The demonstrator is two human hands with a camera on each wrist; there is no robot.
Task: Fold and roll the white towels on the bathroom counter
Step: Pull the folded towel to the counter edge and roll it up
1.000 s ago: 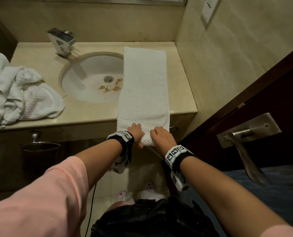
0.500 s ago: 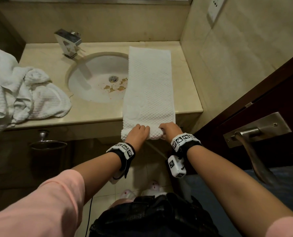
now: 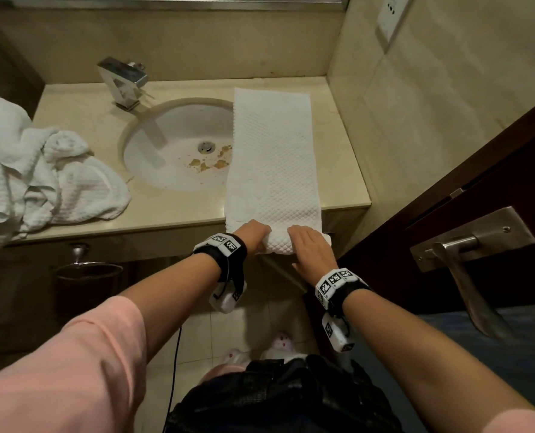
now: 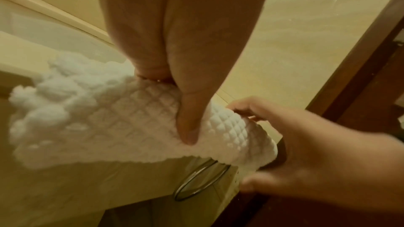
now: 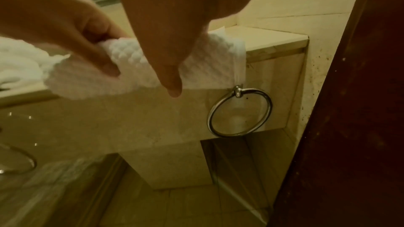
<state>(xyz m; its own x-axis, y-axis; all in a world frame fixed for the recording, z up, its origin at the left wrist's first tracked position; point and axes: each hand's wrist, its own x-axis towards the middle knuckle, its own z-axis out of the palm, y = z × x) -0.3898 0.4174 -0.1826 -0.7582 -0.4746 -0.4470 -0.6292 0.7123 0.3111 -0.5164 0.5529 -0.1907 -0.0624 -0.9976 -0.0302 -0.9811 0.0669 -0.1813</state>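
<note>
A long white waffle towel (image 3: 272, 157), folded into a narrow strip, lies on the counter (image 3: 178, 210) from the back wall to the front edge, partly over the sink (image 3: 172, 145). Its near end is rolled into a short tube (image 3: 278, 242) at the counter edge. My left hand (image 3: 253, 232) grips the tube's left part, thumb (image 4: 188, 127) pressed against the roll (image 4: 109, 127). My right hand (image 3: 310, 245) grips the right part, fingers over the top, thumb (image 5: 172, 82) hanging in front of the roll (image 5: 131, 68).
A heap of crumpled white towels (image 3: 41, 176) lies on the counter's left end. A chrome faucet (image 3: 122, 79) stands behind the sink. A metal towel ring (image 5: 240, 111) hangs under the counter front. A dark door with a lever handle (image 3: 466, 245) stands close on the right.
The towel's near end, which hung flat over the counter edge, is now rolled into a tube. Both hands have moved up and forward with it to the edge.
</note>
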